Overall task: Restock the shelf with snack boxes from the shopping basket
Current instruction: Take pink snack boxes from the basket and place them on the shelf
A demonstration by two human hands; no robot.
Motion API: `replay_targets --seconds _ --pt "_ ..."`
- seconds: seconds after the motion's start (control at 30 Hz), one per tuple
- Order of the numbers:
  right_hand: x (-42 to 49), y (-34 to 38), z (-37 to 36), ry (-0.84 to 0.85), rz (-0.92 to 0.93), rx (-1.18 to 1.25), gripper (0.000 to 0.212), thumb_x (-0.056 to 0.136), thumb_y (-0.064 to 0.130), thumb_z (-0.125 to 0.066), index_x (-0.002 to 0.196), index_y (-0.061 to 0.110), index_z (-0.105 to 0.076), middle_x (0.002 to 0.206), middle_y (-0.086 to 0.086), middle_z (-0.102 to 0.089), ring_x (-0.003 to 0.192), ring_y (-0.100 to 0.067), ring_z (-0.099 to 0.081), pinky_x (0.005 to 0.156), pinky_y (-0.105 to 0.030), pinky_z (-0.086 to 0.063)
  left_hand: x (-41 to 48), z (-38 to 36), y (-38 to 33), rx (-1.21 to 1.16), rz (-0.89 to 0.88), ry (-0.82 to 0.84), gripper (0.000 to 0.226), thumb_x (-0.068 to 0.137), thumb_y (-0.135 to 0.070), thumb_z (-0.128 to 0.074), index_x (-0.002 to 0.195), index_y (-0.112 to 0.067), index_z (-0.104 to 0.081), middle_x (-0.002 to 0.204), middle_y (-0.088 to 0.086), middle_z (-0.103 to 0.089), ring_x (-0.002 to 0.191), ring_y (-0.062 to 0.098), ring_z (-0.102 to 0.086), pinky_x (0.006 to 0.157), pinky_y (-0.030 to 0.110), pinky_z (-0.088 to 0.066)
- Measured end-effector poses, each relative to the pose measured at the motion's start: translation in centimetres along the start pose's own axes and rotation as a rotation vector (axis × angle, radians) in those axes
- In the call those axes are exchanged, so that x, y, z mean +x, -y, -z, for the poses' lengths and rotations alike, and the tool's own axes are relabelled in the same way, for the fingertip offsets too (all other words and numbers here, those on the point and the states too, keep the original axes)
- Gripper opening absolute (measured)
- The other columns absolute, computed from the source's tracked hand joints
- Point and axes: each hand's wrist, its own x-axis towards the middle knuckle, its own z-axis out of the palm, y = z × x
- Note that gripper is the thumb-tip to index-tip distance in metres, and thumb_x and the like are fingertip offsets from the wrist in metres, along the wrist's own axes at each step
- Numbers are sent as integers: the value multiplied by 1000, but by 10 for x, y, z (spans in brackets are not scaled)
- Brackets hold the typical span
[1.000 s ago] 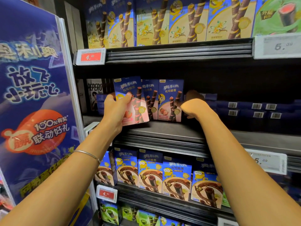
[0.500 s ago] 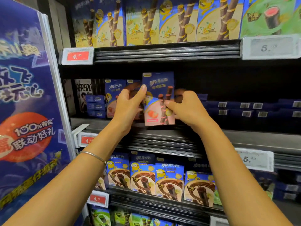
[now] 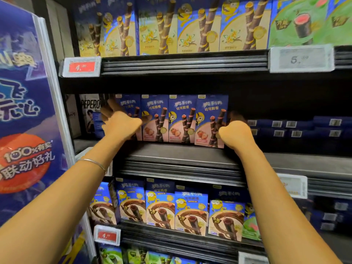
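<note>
Several blue-and-pink snack boxes stand upright in a row on the dark middle shelf (image 3: 181,153). My left hand (image 3: 122,126) is at the row's left end: its fingers spread up along the side of the leftmost snack box (image 3: 129,105) and its thumb lies on the front. At the right end, my right hand (image 3: 234,134) has its fingers curled behind the edge of the rightmost snack box (image 3: 211,115). The shopping basket is out of view.
A blue promo panel (image 3: 24,111) stands close on the left. Yellow snack boxes (image 3: 171,25) fill the shelf above and brown-fronted ones (image 3: 190,210) the shelf below. Flat dark blue boxes (image 3: 304,130) are stacked right of the row. A Pepero box (image 3: 89,111) stands behind my left hand.
The box I held in both hands half a second ago now stands in the row. My hands have moved apart to the two ends of the row.
</note>
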Motion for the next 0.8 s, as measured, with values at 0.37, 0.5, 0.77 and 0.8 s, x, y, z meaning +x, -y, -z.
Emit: replay_targets --seconds 0.37,0.5,0.77,0.8 --pt "10 5 12 73 -37 -122 37 98 9 -56 134 1 -49 121 -21 -55 92 -30 -47 77 -34 -40 16 -1 4 55 -111 -67 153 60 -72 -88 165 -11 5 172 19 -9 158 43 -6 128 61 -6" --pt "7 11 8 117 -48 -58 38 100 15 -57 135 2 -48 132 -21 -55 114 -36 -56 90 -40 -47 23 -5 6 79 -106 -24 149 65 -73 -85 165 -14 8 173 18 -3 159 44 0 128 61 -3" --pt "20 20 -1 86 -37 -133 61 101 20 -61 150 2 -30 149 -21 -42 134 -38 -48 106 -44 -44 30 -8 8 136 -60 -28 147 67 -74 -82 166 -10 6 173 19 -2 158 45 -1 128 60 -3" --pt "21 20 -2 89 -28 -160 61 101 22 -61 150 2 -31 149 -21 -42 134 -37 -48 106 -44 -44 33 -8 9 149 -61 -10 144 68 -76 -81 166 -11 3 173 19 -5 159 45 -2 128 60 -4"
